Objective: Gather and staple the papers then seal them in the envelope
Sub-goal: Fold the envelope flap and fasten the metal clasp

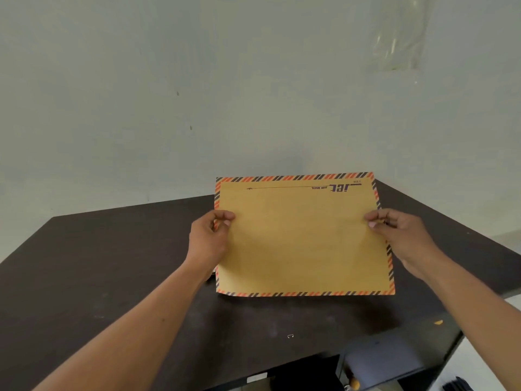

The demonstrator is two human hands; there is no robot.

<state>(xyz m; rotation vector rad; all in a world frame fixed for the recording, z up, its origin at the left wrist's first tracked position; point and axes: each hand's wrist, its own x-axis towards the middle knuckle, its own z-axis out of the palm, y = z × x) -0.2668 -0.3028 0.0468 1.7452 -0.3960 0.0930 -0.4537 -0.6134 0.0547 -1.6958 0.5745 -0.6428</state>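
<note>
- From my remote seat on the head camera, I take the brown paper air-mail envelope with the red-and-dark striped border (301, 238) as my landmark; it sits right of centre in the view, broad side facing me.
- The envelope is held up over the dark matte desk (112, 263). Its far edge rises past the desk's back edge against the wall, and a shadow lies on the desk under its near edge.
- The dark lettering and long thin line printed along the envelope's far edge read upside down to me.
- The left hand (210, 238) pinches the envelope's left edge about halfway along, thumb on the face and curled fingers wrapped behind the striped border.
- The right hand (400, 232) pinches the envelope's right edge at about the same height, fingertips on the face near the border.
- Both bare forearms reach in from the bottom corners toward the envelope's two sides.
- A small bent metal staple (290, 336) lies loose on the desk, nearer to me than the envelope's near edge and apart from it.
- Behind the envelope stands a pale grey-green wall (197, 80); high above the envelope's right corner a clear plastic sheet (400, 38) hangs on it.
</note>
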